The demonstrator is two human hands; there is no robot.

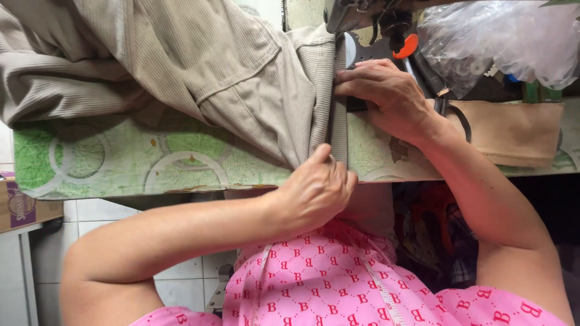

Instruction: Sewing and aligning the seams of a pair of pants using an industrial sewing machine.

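A beige corduroy garment lies heaped on a table covered with a green leaf-patterned cloth. A folded edge of it with a dark strip runs from the table's near edge up to a sewing machine. My left hand pinches that edge at the table's near side. My right hand lies flat on the strip close to the machine's presser foot, fingers pointing left.
A clear plastic bag sits at the back right, a tan cloth piece below it, dark scissors handles by my right wrist. A cardboard box stands at left over a tiled floor.
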